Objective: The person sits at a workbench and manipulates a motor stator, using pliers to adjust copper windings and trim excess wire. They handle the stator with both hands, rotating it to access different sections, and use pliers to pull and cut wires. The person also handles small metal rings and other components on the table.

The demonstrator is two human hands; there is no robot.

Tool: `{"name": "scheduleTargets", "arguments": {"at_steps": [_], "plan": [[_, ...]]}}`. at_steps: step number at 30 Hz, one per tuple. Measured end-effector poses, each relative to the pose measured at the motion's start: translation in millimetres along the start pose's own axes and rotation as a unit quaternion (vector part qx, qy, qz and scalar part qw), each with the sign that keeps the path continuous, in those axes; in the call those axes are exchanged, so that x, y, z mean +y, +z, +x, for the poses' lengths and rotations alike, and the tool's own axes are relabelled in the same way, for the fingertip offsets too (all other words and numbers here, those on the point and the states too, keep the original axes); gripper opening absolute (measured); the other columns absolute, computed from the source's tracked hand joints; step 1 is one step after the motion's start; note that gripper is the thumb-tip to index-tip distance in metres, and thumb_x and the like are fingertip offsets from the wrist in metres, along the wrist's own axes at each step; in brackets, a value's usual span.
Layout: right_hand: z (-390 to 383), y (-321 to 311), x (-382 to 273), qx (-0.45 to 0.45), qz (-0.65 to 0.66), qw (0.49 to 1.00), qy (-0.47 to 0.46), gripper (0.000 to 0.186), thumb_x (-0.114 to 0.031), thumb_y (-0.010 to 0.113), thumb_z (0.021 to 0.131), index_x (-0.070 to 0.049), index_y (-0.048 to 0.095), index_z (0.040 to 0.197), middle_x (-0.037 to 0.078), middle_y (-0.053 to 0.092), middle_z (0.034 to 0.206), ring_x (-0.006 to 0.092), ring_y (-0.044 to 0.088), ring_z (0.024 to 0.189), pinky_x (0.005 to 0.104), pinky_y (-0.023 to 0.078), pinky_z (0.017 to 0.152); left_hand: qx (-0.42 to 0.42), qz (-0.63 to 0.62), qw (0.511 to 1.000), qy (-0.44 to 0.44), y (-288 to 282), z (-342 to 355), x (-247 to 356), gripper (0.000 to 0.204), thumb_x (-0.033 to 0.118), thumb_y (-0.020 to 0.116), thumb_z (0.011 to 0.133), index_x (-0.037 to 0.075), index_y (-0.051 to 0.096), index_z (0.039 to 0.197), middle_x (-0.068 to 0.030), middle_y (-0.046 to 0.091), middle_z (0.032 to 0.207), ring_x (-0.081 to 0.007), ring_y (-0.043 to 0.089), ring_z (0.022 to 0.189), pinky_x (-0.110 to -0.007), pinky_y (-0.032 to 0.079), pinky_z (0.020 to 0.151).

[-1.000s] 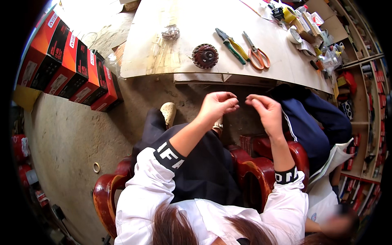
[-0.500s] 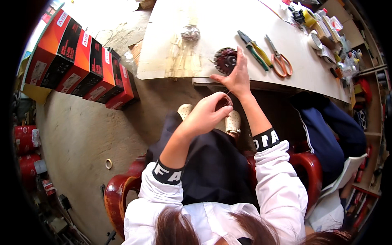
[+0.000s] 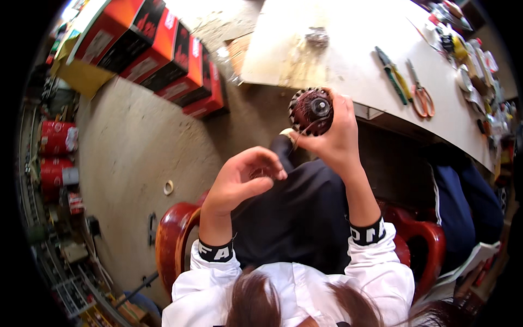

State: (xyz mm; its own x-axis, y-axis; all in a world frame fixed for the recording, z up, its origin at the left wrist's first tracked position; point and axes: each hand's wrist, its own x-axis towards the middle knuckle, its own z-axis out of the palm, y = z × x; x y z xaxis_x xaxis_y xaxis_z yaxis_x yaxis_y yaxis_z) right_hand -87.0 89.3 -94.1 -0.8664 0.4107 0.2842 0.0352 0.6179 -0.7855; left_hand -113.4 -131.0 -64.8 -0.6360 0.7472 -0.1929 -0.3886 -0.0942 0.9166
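Observation:
My right hand [image 3: 342,128] grips a motor armature [image 3: 311,110], a round part with a toothed rim, dark red-brown windings and a metal shaft at its centre. It is lifted in front of the table's near edge. My left hand [image 3: 239,177] is curled to the left of it and lower, above my lap. Inside its fingers lies a small loose coil of fine reddish-brown wire [image 3: 260,173], partly hidden by the fingers. A thin strand of wire shows beside my right thumb, below the armature.
On the white table [image 3: 359,60] lie pliers [image 3: 393,76] with green and yellow handles, orange-handled scissors [image 3: 419,90] and a small clear-wrapped bundle [image 3: 316,37]. Tapes and small items crowd its right end. Red-black boxes [image 3: 163,54] stand at left. A tape ring [image 3: 169,187] lies on the floor.
My right hand has picked the armature up off the table and brought it toward me. My left hand has moved lower and left. The whole view has shifted, with the table now further right.

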Motion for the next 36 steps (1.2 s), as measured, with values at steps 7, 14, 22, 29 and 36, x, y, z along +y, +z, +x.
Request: {"name": "scheduleTargets", "arguments": {"at_steps": [7,14,22,29,36], "plan": [[-88,43,-99,-0.269,0.227,0.936,-0.002,0.078,-0.018,0.088,0.052,0.002,0.054,0.120,0.014,0.057,0.107,0.0274,0.059,0.102,0.0342,0.047,0.091,0.118,-0.170,0.978,-0.037,-27,-156,-35,0.089,0.068,0.050,0.087,0.001,0.034,0.144,-0.0152,0.054,0.133,-0.0268,0.054,0.123,-0.041,0.047,0.098],[-152,79,-156,-0.353,0.200,0.907,-0.110,0.080,-0.029,0.084,0.052,0.000,0.054,0.119,0.016,0.058,0.116,0.0346,0.052,0.117,0.0467,0.031,0.108,0.362,-0.301,0.882,-0.002,1,-211,-34,0.065,0.051,0.052,0.094,0.005,0.043,0.138,-0.0146,0.054,0.133,-0.0274,0.055,0.121,-0.043,0.047,0.102],[-165,74,-168,-0.334,0.302,0.891,-0.063,0.072,-0.027,0.085,0.064,-0.003,0.056,0.126,0.014,0.055,0.121,0.0318,0.050,0.115,0.0416,0.040,0.099,0.261,-0.443,0.857,0.005,-7,-235,-19,0.063,0.047,0.048,0.089,0.003,0.047,0.135,-0.0164,0.055,0.131,-0.0302,0.058,0.116,-0.045,0.049,0.099],[-170,76,-169,-0.324,0.420,0.846,-0.049,0.027,-0.002,0.079,0.072,-0.003,0.073,0.098,0.010,0.064,0.093,0.0165,0.063,0.074,0.0256,0.052,0.066,0.362,-0.401,0.841,0.001,-6,-230,-6,0.079,0.052,0.049,0.086,-0.007,0.039,0.137,-0.0196,0.060,0.120,-0.0273,0.061,0.109,-0.039,0.050,0.094],[-176,80,-175,-0.287,0.425,0.859,0.006,0.019,0.002,0.077,0.074,-0.001,0.072,0.091,0.011,0.068,0.088,0.0197,0.067,0.076,0.0285,0.053,0.069,0.310,-0.464,0.829,-0.008,-14,-236,-10,0.080,0.053,0.048,0.085,-0.007,0.038,0.138,-0.0198,0.060,0.118,-0.0300,0.063,0.106,-0.044,0.056,0.087]]}}
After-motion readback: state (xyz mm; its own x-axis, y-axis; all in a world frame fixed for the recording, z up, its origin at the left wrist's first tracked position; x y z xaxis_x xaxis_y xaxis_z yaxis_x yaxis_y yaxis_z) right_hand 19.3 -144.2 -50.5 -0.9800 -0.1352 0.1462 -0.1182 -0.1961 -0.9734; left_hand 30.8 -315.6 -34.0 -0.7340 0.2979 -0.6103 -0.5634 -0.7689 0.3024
